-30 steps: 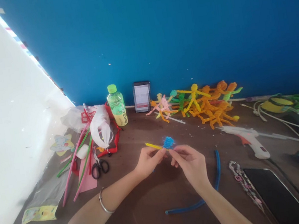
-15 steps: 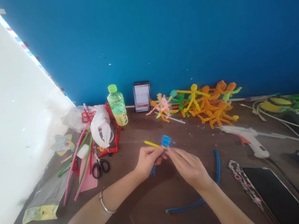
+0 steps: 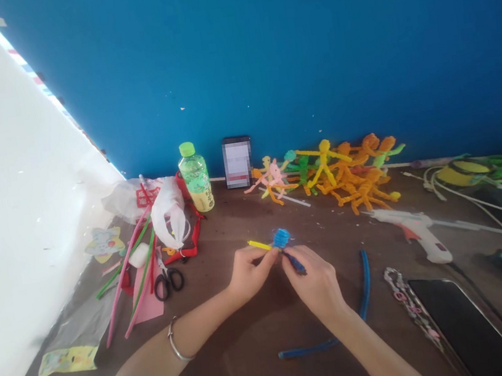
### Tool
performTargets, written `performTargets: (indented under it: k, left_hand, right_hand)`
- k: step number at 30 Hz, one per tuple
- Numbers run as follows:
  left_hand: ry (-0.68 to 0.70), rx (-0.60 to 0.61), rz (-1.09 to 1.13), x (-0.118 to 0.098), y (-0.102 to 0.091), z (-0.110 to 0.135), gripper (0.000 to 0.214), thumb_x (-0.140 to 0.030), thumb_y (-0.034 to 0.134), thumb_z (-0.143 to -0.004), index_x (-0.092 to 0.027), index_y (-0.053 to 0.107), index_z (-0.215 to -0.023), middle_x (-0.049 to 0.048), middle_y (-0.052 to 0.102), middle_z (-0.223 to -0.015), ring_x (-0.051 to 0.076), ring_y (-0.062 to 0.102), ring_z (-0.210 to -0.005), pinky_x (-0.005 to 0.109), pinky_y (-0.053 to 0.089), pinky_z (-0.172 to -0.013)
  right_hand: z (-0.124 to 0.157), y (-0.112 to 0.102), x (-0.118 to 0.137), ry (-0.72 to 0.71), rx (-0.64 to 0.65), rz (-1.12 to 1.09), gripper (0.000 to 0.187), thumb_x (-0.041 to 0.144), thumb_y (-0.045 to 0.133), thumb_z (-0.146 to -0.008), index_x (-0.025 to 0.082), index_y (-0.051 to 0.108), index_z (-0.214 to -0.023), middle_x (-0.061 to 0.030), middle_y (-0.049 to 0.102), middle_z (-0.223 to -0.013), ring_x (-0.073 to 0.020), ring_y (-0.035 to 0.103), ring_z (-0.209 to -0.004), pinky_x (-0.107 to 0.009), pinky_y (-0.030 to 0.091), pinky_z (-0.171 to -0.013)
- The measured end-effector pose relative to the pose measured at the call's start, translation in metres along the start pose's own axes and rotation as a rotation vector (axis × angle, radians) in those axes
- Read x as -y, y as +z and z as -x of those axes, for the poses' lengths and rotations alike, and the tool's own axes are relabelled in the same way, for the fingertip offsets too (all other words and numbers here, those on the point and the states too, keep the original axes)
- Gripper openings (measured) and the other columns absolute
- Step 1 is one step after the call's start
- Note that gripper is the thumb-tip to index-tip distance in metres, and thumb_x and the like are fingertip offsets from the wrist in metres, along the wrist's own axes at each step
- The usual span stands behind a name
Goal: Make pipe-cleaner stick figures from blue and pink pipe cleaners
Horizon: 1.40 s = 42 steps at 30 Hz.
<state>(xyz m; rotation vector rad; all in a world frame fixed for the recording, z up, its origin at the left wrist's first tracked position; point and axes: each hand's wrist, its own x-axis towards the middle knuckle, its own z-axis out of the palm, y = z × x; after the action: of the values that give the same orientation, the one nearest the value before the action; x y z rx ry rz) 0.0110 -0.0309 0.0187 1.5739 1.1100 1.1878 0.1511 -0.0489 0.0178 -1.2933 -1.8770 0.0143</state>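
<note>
Over the middle of the table, my left hand (image 3: 252, 273) is closed, its thumb and fingers pinching the base of a coiled blue pipe cleaner (image 3: 281, 238) and a thin yellow stick (image 3: 259, 245). The stick points to the upper left; whether it is a pen or a straw, I cannot tell. My right hand (image 3: 313, 274) is closed on the loose dark-blue end of the pipe cleaner, just right of the coil. The fingertips of both hands nearly touch. Another blue pipe cleaner (image 3: 366, 284) lies bent on the table, partly hidden under my right forearm.
Scissors (image 3: 169, 283), pink and green pipe cleaners (image 3: 126, 264), a white bag (image 3: 168, 212) and a bottle (image 3: 197, 183) are at left. Pipe-cleaner figures (image 3: 357, 179) line the back beside a propped-up phone (image 3: 237, 163). A glue gun (image 3: 418, 233) and another phone (image 3: 466, 326) lie right.
My right hand has turned and now grips the blue end to the right of the coil. That end hung below my left hand before. The coil and yellow stick shifted slightly right.
</note>
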Motion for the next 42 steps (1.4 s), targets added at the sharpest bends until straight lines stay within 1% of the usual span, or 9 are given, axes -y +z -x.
performTargets:
  k: [5,10,13,15,19,23,28,32,42]
  left_hand:
    - [0.068,0.121,0.010,-0.002,-0.009,-0.007,0.035,-0.038,0.048,-0.081,-0.014,0.063,-0.062,0.0021,0.055,-0.059,0.011,0.046,-0.057,0.023,0.036,-0.058]
    - [0.049,0.216,0.063,-0.005,-0.014,-0.010,0.036,-0.040,0.048,-0.080,-0.013,0.064,-0.063,0.0031,0.053,-0.059,0.011,0.045,-0.057,0.023,0.036,-0.056]
    - [0.027,0.256,0.108,-0.007,-0.014,-0.009,0.038,-0.043,0.049,-0.080,-0.012,0.066,-0.066,0.0050,0.056,-0.062,0.012,0.047,-0.060,0.024,0.037,-0.058]
    - [-0.008,0.243,0.145,-0.007,-0.013,-0.008,0.039,-0.044,0.049,-0.079,-0.012,0.066,-0.065,0.0041,0.054,-0.059,0.011,0.045,-0.057,0.024,0.036,-0.056]
    - [-0.156,0.154,0.250,-0.001,-0.009,-0.006,0.039,-0.046,0.052,-0.076,-0.012,0.063,-0.059,-0.0012,0.043,-0.047,0.007,0.037,-0.046,0.022,0.029,-0.046]
    - [-0.271,0.071,0.367,0.004,-0.003,-0.005,0.041,-0.046,0.055,-0.073,-0.012,0.055,-0.051,-0.0036,0.038,-0.041,0.005,0.032,-0.039,0.021,0.024,-0.041]
    - [-0.363,0.037,0.396,-0.004,0.002,-0.002,0.043,-0.048,0.056,-0.072,-0.012,0.053,-0.049,-0.0033,0.040,-0.036,0.005,0.034,-0.035,0.021,0.027,-0.038]
    - [-0.465,0.048,0.412,-0.008,0.002,0.000,0.043,-0.048,0.056,-0.071,-0.012,0.053,-0.047,-0.0018,0.043,-0.034,0.006,0.037,-0.030,0.021,0.027,-0.035]
    - [-0.619,0.121,0.466,-0.010,-0.002,-0.008,0.042,-0.047,0.060,-0.068,-0.010,0.056,-0.049,-0.0022,0.043,-0.033,0.006,0.035,-0.027,0.020,0.024,-0.032]
  right_hand:
    - [-0.011,-0.011,0.000,0.368,0.233,-0.393,0.010,0.026,0.054,-0.077,0.017,0.059,-0.076,-0.0046,0.064,-0.074,-0.0173,0.059,-0.069,-0.028,0.046,-0.064]
    - [-0.019,-0.021,-0.003,0.758,0.492,-0.919,0.021,0.035,0.062,-0.072,0.015,0.060,-0.075,0.0013,0.049,-0.059,-0.0089,0.042,-0.050,-0.022,0.033,-0.046]
    - [-0.019,-0.022,-0.003,0.897,0.620,-1.272,0.023,0.036,0.065,-0.070,0.014,0.058,-0.073,0.0013,0.046,-0.061,-0.0067,0.038,-0.050,-0.021,0.028,-0.043]
    - [-0.019,-0.021,-0.002,0.912,0.627,-1.337,0.024,0.037,0.064,-0.071,0.014,0.056,-0.071,-0.0001,0.048,-0.064,-0.0068,0.039,-0.051,-0.021,0.030,-0.044]
    - [-0.014,-0.014,0.002,0.695,0.361,-0.976,0.022,0.036,0.060,-0.074,0.018,0.053,-0.084,-0.0023,0.057,-0.072,-0.0123,0.052,-0.059,-0.025,0.042,-0.052]
    - [-0.004,-0.007,0.000,0.229,0.076,-0.368,0.019,0.025,0.056,-0.078,0.021,0.050,-0.095,-0.0053,0.061,-0.083,-0.0174,0.060,-0.076,-0.031,0.049,-0.068]
    - [0.000,-0.008,-0.002,-0.342,0.063,0.202,0.020,0.009,0.045,-0.082,0.016,0.056,-0.097,-0.0112,0.064,-0.091,-0.0201,0.059,-0.086,-0.034,0.048,-0.074]
    - [-0.005,-0.014,-0.002,-0.468,0.096,0.291,0.024,0.007,0.043,-0.083,0.017,0.060,-0.098,-0.0110,0.065,-0.095,-0.0205,0.060,-0.087,-0.035,0.048,-0.074]
    - [-0.005,-0.016,-0.025,-0.529,0.161,0.219,0.029,0.008,0.046,-0.084,0.021,0.060,-0.106,-0.0079,0.067,-0.098,-0.0191,0.061,-0.090,-0.035,0.045,-0.080]
